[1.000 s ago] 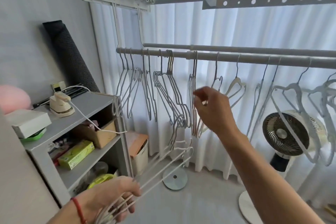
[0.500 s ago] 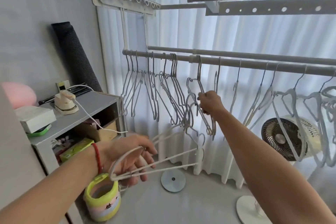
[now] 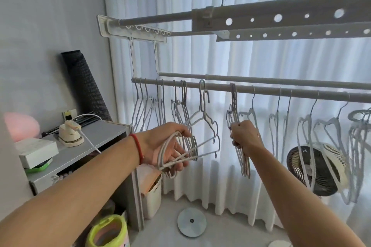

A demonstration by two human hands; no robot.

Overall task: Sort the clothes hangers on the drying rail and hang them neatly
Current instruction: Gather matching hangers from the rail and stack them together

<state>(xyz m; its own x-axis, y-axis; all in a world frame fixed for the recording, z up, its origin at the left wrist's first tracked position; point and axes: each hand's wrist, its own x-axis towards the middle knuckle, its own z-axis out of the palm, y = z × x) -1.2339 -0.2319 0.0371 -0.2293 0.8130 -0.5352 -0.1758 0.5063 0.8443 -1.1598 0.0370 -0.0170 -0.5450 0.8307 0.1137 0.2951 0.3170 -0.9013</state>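
Note:
A grey drying rail (image 3: 261, 88) runs left to right in front of a white curtain, with a second rail (image 3: 281, 80) just behind it. Several grey wire hangers (image 3: 158, 104) hang bunched at its left end, and several more (image 3: 309, 126) hang spaced out to the right. My left hand (image 3: 166, 146) grips a bundle of loose hangers (image 3: 202, 136) by one end; the hooks of the bundle reach the rail. My right hand (image 3: 245, 136) grips a tight bunch of hangers (image 3: 233, 102) that hangs from the rail's middle.
Overhead is a perforated rack beam (image 3: 281, 20). A grey shelf unit (image 3: 96, 142) at the left carries a small iron (image 3: 70, 132) with a cord and a white box (image 3: 38, 151). A fan (image 3: 315, 168) stands at right. A yellow-lidded container (image 3: 108, 230) and a metal disc (image 3: 191, 221) lie on the floor.
My left hand has risen with its bundle until the hooks reach the rail. My right hand has slid its bunch of hangers to the right along the rail. The view has tilted upward.

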